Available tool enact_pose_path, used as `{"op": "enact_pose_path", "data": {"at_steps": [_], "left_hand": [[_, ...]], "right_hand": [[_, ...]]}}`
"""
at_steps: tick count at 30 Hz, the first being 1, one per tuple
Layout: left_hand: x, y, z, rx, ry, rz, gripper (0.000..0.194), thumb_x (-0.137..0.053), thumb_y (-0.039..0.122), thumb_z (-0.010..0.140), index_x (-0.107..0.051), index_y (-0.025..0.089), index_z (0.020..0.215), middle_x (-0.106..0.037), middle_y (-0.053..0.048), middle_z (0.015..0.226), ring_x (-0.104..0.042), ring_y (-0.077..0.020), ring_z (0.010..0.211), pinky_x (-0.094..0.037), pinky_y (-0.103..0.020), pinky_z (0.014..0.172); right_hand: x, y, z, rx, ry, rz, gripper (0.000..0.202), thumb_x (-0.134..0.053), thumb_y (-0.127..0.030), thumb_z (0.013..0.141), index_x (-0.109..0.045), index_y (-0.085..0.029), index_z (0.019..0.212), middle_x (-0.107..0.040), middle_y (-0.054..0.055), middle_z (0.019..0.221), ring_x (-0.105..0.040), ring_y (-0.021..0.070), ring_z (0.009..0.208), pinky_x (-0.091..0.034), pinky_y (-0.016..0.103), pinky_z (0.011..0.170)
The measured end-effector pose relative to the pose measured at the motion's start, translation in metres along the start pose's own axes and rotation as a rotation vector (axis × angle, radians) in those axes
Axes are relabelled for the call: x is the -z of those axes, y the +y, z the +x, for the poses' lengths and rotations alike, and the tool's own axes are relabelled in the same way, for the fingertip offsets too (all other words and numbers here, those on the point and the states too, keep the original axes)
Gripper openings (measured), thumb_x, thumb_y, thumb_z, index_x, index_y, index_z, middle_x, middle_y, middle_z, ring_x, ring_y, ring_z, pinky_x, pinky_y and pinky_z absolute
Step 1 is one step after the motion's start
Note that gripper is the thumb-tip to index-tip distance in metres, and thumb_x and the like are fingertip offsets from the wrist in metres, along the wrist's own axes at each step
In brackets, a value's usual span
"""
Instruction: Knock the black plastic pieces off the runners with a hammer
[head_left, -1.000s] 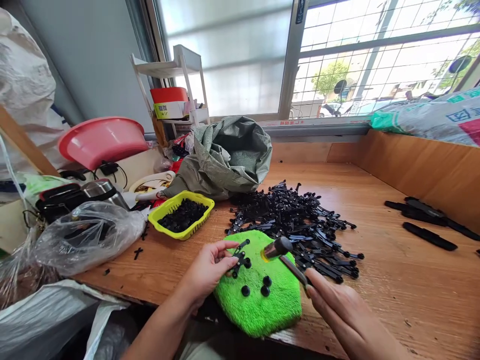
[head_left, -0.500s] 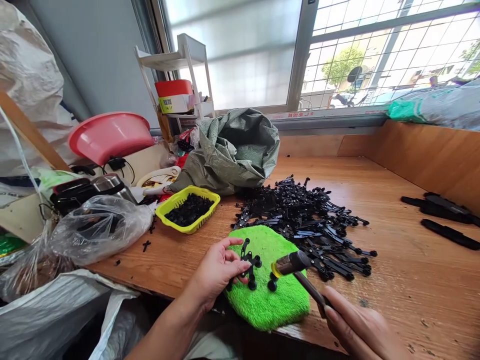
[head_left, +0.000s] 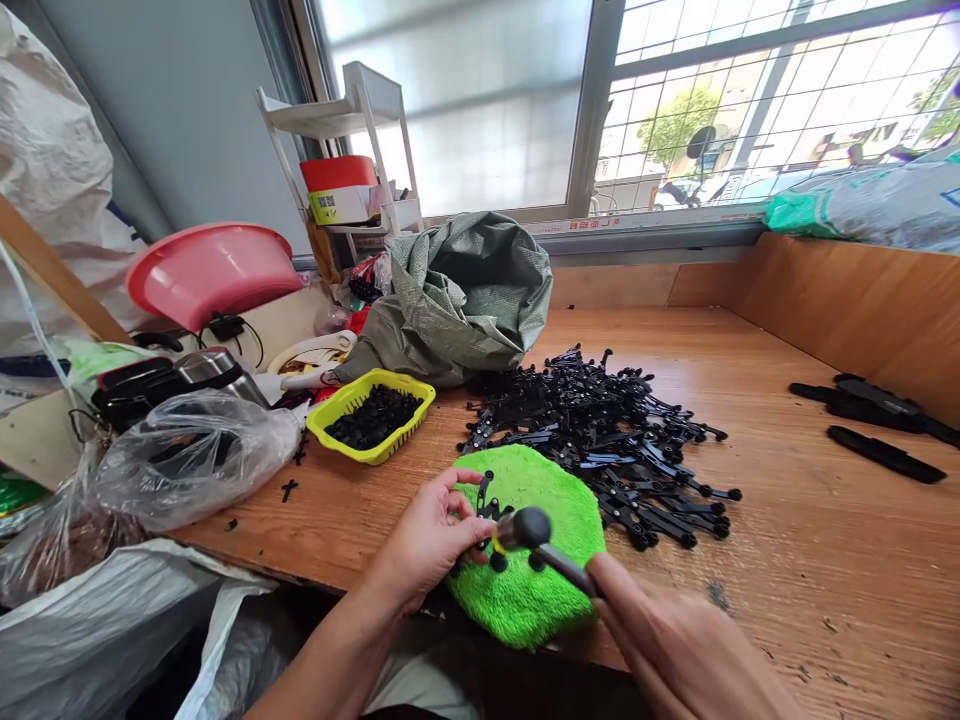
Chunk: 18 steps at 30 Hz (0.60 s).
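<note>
Brown wood-grain tabletop (head_left: 765, 520) spreads under everything, with a rumpled grey-green woven sack (head_left: 450, 325) slumped at its far side, mouth gaping. In front of the sack sprawls a heap of slim black jointed strips with rounded ends (head_left: 600, 430). Nearer the person, just beside the heap, lies a bright green plush pad (head_left: 551, 485). To the left, apart from the pad, stands a yellow slotted plastic basket (head_left: 352, 451) holding small black pieces (head_left: 371, 418).

The right hand (head_left: 667, 625) is wrapped round the handle of a dark hammer (head_left: 564, 568) with a round black face and a yellow band on its head. The left hand (head_left: 431, 530) pinches a flat black jointed part (head_left: 486, 488) between thumb and fingers over the pad's left portion. This part sits at the fingertips: one arm angles up past the index finger, while its middle is partly hidden behind the thumb and the hammer head. Whether hammer and part touch cannot be told. Just below the hammer head show two round black knobs (head_left: 536, 562); whether either belongs to the held part is unclear.
</note>
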<state>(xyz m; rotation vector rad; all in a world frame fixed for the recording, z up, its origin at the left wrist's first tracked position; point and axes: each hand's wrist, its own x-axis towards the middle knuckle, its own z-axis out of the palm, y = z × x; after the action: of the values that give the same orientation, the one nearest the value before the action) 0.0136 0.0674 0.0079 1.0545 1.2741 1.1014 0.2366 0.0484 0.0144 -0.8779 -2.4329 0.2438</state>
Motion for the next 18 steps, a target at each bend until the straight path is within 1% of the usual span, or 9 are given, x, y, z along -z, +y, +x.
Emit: {"op": "enact_pose_path", "data": {"at_steps": [2,6,9,10,12,14,17,18], "left_hand": [[0.001,-0.001,-0.001,-0.013,-0.005,0.020,0.052,-0.068,0.028,0.060,-0.045,0.013,0.104,-0.045,0.009,0.057,-0.049,-0.0072,0.044,-0.036,-0.016,0.044],[0.002,-0.002,-0.001,-0.011,-0.007,0.030,0.051,-0.067,0.028,0.060,-0.044,0.013,0.103,-0.044,0.009,0.057,-0.049,-0.0072,0.042,-0.035,-0.016,0.042],[0.002,-0.002,0.000,-0.005,-0.014,0.044,0.049,-0.067,0.027,0.059,-0.045,0.014,0.101,-0.043,0.009,0.056,-0.046,-0.0066,0.040,-0.036,-0.016,0.041],[0.002,-0.002,0.001,0.001,-0.012,0.050,0.048,-0.066,0.027,0.059,-0.045,0.014,0.100,-0.043,0.009,0.056,-0.045,-0.0064,0.039,-0.035,-0.016,0.040],[0.003,-0.001,0.002,0.013,-0.011,0.062,0.046,-0.066,0.028,0.060,-0.045,0.014,0.098,-0.043,0.010,0.056,-0.045,-0.0062,0.038,-0.034,-0.015,0.038],[0.004,0.000,0.003,0.018,-0.024,0.080,0.046,-0.066,0.029,0.060,-0.044,0.014,0.098,-0.043,0.010,0.056,-0.046,-0.0064,0.037,-0.033,-0.015,0.037],[0.005,0.000,0.004,0.023,-0.042,0.108,0.045,-0.066,0.029,0.060,-0.044,0.015,0.097,-0.043,0.010,0.055,-0.045,-0.0064,0.035,-0.032,-0.015,0.035],[0.005,0.000,0.004,0.022,-0.043,0.109,0.045,-0.066,0.029,0.060,-0.044,0.015,0.097,-0.043,0.010,0.056,-0.044,-0.0063,0.035,-0.032,-0.015,0.035]], "right_hand": [[-0.001,0.000,0.001,0.049,-0.057,-0.076,0.021,-0.020,-0.018,0.094,-0.040,-0.024,0.092,-0.054,-0.004,0.055,-0.053,0.0182,0.041,-0.033,0.028,0.038],[0.000,0.000,0.002,0.017,-0.038,-0.064,0.022,-0.018,-0.017,0.093,-0.039,-0.023,0.088,-0.059,0.001,0.064,-0.057,0.0182,0.050,-0.037,0.026,0.047],[0.000,0.002,0.004,0.047,-0.086,-0.171,0.025,-0.016,-0.017,0.093,-0.039,-0.023,0.086,-0.057,0.000,0.058,-0.055,0.0194,0.045,-0.031,0.028,0.041],[0.000,0.002,0.005,0.042,-0.099,-0.171,0.025,-0.016,-0.017,0.093,-0.039,-0.023,0.085,-0.056,-0.001,0.058,-0.055,0.0191,0.045,-0.030,0.029,0.040],[0.000,0.003,0.008,0.003,-0.099,-0.091,0.024,-0.017,-0.019,0.095,-0.038,-0.023,0.084,-0.056,-0.002,0.061,-0.055,0.0176,0.048,-0.031,0.028,0.044],[-0.001,0.004,0.011,-0.019,-0.092,-0.061,0.022,-0.018,-0.019,0.095,-0.038,-0.023,0.086,-0.054,-0.002,0.059,-0.053,0.0171,0.047,-0.030,0.027,0.045],[-0.004,0.005,0.010,0.006,-0.178,-0.168,0.020,-0.019,-0.016,0.092,-0.039,-0.021,0.093,-0.054,-0.002,0.059,-0.052,0.0191,0.046,-0.026,0.030,0.043],[-0.005,0.006,0.009,0.004,-0.181,-0.160,0.020,-0.020,-0.016,0.092,-0.039,-0.021,0.093,-0.054,-0.002,0.061,-0.052,0.0191,0.047,-0.026,0.030,0.044]]}}
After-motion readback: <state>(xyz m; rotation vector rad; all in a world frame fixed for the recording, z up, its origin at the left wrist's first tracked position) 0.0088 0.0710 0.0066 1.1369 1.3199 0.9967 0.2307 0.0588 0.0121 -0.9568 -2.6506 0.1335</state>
